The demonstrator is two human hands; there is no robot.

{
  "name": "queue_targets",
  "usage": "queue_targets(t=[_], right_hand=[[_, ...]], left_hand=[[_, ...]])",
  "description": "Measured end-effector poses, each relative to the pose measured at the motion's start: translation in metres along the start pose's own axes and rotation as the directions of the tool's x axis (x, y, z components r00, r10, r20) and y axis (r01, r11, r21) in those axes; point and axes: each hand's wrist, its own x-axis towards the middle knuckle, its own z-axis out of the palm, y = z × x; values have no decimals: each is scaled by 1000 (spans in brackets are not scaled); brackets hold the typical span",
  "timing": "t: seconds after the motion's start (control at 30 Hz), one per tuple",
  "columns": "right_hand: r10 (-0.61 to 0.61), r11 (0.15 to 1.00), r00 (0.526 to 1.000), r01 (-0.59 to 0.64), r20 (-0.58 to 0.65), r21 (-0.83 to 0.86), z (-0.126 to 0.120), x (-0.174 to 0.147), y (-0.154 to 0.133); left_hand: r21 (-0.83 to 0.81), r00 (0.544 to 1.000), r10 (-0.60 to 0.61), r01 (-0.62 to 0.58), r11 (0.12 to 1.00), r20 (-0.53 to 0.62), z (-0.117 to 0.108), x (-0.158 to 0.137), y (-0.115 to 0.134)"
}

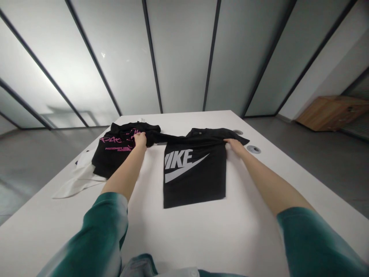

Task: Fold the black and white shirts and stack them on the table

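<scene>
A black T-shirt (198, 181) with a grey NIKE print and swoosh is spread on the table in front of me. My left hand (140, 139) is closed on its left sleeve, which is pulled out sideways toward another shirt. At the right edge of the T-shirt, my right hand (234, 145) pinches the cloth near the other sleeve. The collar side lies farthest from me and is bunched. Beside and partly behind my left hand is a black shirt with pink lettering (106, 157), lying crumpled.
White cloth (77, 179) sticks out from under the pink-lettered shirt. The white table (184, 234) has round grey grommets (253, 149) near its right edge. Frosted glass panels (181, 57) stand behind it, and a wooden cabinet (331, 113) is at the far right.
</scene>
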Motion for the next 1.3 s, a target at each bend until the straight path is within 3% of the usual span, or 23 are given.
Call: queue_targets(t=[0.07, 0.1, 0.17, 0.2, 0.27, 0.33, 0.37, 0.4, 0.5, 0.6, 0.73, 0.8, 0.87, 0.93, 1.07, 1.13, 1.23, 1.3], right_hand=[[49, 999, 993, -49, -105, -2, -4, 2, -11], [42, 999, 989, -47, -143, -26, -3, 0, -21], [-30, 995, 990, 16, -138, -101, 1, -9, -44], [-72, 989, 993, 58, -96, -134, 5, -16, -58], [-104, 978, 994, 106, 20, -178, 17, -33, -82], [-125, 964, 981, 155, 145, -215, 30, -48, -101], [-138, 956, 971, 182, 197, -229, 36, -54, -107], [-160, 948, 958, 217, 239, -233, 41, -57, -110], [-275, 926, 914, 336, 298, -175, 45, -56, -105], [-343, 925, 921, 365, 185, -103, 36, -42, -81], [-129, 972, 991, 123, -20, -199, 20, -32, -47], [-70, 964, 997, 59, -34, -259, 17, -35, -38], [-77, 956, 997, 67, -23, -286, 18, -40, -38], [-110, 951, 994, 105, -3, -291, 21, -44, -43], [-159, 947, 986, 164, 39, -275, 26, -47, -58], [-145, 964, 988, 154, 57, -215, 27, -48, -62], [-189, 977, 975, 176, 112, 119, 28, -49, -67], [-251, 865, 959, 161, 132, 475, 28, -53, -72]], left_hand=[[133, 988, 133, -122, 984, -77, 2, -11, 2], [215, 971, 233, -217, 952, -52, 5, -21, 4], [323, 898, 401, -440, 838, 183, 17, -44, 9], [332, 832, 427, -539, 774, 354, 24, -58, 11], [298, 645, 392, -699, 650, 656, 41, -83, 14], [246, 465, 319, -806, 539, 826, 57, -105, 14], [239, 412, 274, -834, 497, 869, 64, -113, 12], [254, 391, 226, -848, 464, 892, 69, -118, 10], [375, 443, 87, -833, 406, 892, 76, -120, 1], [449, 504, 55, -809, 380, 862, 68, -108, -8], [538, 632, 241, -763, 359, 736, 49, -93, -17], [605, 698, 316, -716, 349, 643, 42, -91, -19], [638, 726, 321, -687, 348, 608, 39, -92, -21], [618, 708, 304, -705, 348, 637, 38, -96, -24], [506, 607, 316, -789, 348, 730, 40, -104, -28], [471, 578, 325, -808, 353, 748, 40, -107, -29], [452, 562, 326, -818, 357, 760, 38, -109, -29], [442, 554, 323, -822, 359, 767, 37, -109, -28]])
